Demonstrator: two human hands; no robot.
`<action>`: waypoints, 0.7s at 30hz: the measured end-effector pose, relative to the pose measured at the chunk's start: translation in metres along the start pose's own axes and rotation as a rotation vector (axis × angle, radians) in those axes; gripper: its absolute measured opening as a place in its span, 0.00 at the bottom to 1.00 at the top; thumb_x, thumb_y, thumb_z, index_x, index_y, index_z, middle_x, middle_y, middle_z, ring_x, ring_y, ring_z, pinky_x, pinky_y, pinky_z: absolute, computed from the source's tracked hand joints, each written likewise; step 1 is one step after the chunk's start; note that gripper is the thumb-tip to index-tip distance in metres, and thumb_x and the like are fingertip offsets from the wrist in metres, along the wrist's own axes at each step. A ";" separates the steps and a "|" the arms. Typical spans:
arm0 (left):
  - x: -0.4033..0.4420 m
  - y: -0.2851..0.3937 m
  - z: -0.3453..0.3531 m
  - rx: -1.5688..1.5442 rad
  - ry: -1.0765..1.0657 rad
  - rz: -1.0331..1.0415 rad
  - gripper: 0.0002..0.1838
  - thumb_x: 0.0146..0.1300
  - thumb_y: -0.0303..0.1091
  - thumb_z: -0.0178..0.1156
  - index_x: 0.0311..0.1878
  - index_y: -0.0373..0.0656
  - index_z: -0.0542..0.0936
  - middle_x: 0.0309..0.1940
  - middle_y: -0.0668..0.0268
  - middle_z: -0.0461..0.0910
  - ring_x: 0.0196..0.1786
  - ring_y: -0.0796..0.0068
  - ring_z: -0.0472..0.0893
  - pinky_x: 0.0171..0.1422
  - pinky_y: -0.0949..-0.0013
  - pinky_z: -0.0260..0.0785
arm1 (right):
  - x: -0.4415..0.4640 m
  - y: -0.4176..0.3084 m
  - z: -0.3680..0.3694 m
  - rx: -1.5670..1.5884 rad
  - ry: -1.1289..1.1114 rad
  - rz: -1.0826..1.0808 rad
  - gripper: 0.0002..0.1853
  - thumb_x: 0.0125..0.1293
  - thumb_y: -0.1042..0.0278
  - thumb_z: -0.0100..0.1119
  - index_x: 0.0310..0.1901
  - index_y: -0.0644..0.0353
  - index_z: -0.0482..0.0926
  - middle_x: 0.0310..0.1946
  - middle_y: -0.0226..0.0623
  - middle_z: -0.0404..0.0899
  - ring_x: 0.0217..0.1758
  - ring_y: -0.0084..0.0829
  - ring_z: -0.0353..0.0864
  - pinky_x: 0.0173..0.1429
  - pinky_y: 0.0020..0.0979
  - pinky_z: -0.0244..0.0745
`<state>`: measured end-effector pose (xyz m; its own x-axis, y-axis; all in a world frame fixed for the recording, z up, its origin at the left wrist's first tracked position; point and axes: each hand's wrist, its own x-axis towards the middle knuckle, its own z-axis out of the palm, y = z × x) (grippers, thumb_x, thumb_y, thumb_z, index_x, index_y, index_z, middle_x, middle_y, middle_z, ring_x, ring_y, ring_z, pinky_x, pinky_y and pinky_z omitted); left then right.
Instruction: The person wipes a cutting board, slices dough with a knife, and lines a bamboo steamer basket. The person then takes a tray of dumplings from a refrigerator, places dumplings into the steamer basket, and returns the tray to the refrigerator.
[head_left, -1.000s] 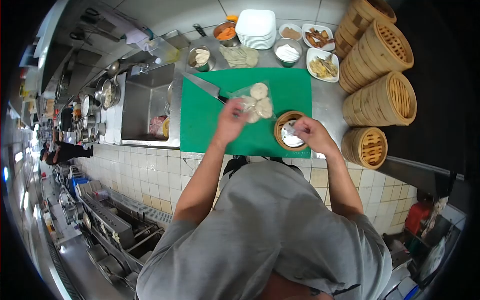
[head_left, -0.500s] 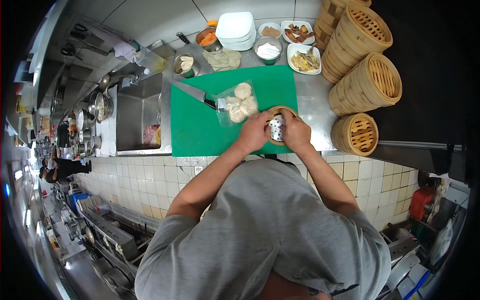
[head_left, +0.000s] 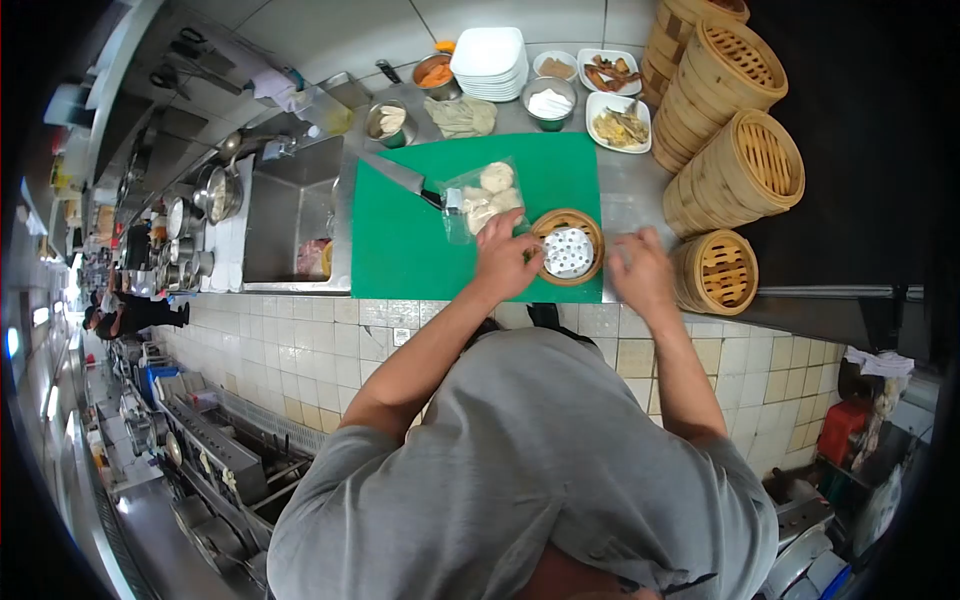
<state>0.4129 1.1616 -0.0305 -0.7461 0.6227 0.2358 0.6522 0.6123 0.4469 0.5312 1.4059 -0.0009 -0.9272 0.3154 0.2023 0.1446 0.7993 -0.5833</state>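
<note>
A small bamboo steamer [head_left: 596, 226] sits on the green cutting board [head_left: 400, 250], with perforated white paper [head_left: 568, 252] lying inside it. My left hand [head_left: 507, 256] is at the steamer's left edge, its thumb and fingers apart, the fingers reaching up to the bag. Just above it lies a clear plastic bag of pale round buns [head_left: 497, 178]. To the right of the steamer my right hand [head_left: 643, 268] hovers with fingers slightly spread, blurred, nothing visible in it. A knife [head_left: 400, 175] rests on the board, left of the bag.
Stacked bamboo steamers [head_left: 735, 175] stand on the right. White plates [head_left: 488, 60], a bowl of white food [head_left: 549, 103] and dishes of food [head_left: 618, 123] line the back. A sink [head_left: 290, 215] is at the left. A person [head_left: 140, 312] stands far left.
Both hands have moved apart from the steamer: my right hand to the right, my left slightly left. The perforated paper, held above the board earlier, now lies flat inside the steamer.
</note>
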 end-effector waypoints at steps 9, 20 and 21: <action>-0.162 -0.055 -0.090 -0.538 -0.013 -0.737 0.23 0.80 0.28 0.52 0.76 0.49 0.74 0.31 0.64 0.83 0.43 0.73 0.89 0.53 0.65 0.81 | -0.122 0.096 -0.197 0.220 0.576 0.238 0.20 0.80 0.64 0.62 0.67 0.64 0.79 0.64 0.38 0.81 0.61 0.26 0.81 0.54 0.28 0.78; -0.557 -0.231 0.102 0.054 -0.494 -0.913 0.20 0.67 0.39 0.67 0.55 0.35 0.83 0.44 0.49 0.88 0.48 0.54 0.88 0.55 0.55 0.79 | -0.085 0.130 -0.387 -0.113 0.756 -0.086 0.33 0.80 0.68 0.56 0.77 0.69 0.53 0.63 0.42 0.72 0.66 0.34 0.72 0.77 0.35 0.62; -0.578 -0.204 0.112 -0.179 -0.446 -1.055 0.25 0.67 0.41 0.69 0.61 0.34 0.80 0.49 0.48 0.87 0.54 0.54 0.86 0.62 0.56 0.76 | -0.088 0.098 -0.393 -0.297 0.668 -0.015 0.34 0.80 0.64 0.58 0.78 0.69 0.55 0.56 0.42 0.79 0.58 0.34 0.79 0.74 0.34 0.67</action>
<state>0.7259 0.7314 -0.3545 -0.7712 -0.0182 -0.6364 -0.3212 0.8742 0.3642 0.7624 1.6576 0.2337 -0.5346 0.4725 0.7007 0.3096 0.8810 -0.3578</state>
